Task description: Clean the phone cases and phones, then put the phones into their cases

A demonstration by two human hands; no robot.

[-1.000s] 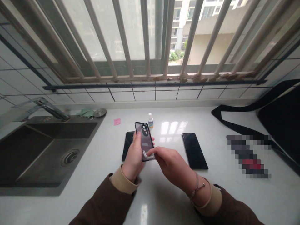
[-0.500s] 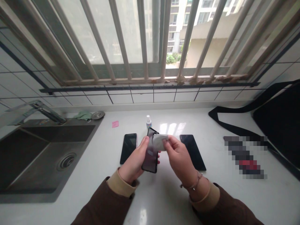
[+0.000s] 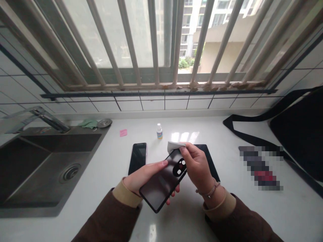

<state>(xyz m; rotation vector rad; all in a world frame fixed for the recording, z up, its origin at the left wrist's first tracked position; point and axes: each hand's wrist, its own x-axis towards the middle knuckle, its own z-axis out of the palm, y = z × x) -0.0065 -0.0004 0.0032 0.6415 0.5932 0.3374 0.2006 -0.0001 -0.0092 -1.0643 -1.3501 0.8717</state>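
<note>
We're at a white counter (image 3: 101, 174) below a barred window (image 3: 113, 33), a strip of tiled wall (image 3: 176, 105) running between, and daylight bounces off the worktop. Take the phone case (image 3: 158, 190) as the middle of our clock: just one of those, tilted in mid-air over the counter, camera cut-outs up at one o'clock. The left hand (image 3: 145, 173) has it firmly, thumb across the back, fingers curled underneath. And the right hand (image 3: 198, 164) pinches one folded pale cloth (image 3: 175, 145) right at the case's upper edge; whether those fingers grip the case as well, I cannot tell.

Now the count! Two phones lie flat: one phone (image 3: 137, 158) at ten o'clock, the other phone (image 3: 208, 158) at two, partly behind the right hand. One small bottle (image 3: 159, 132) stands upright at twelve, one pink note (image 3: 123, 132) between ten and eleven. One sink (image 3: 30, 212) with one tap (image 3: 51, 120) fills nine o'clock; one black bag (image 3: 302, 124) sits past two.
</note>
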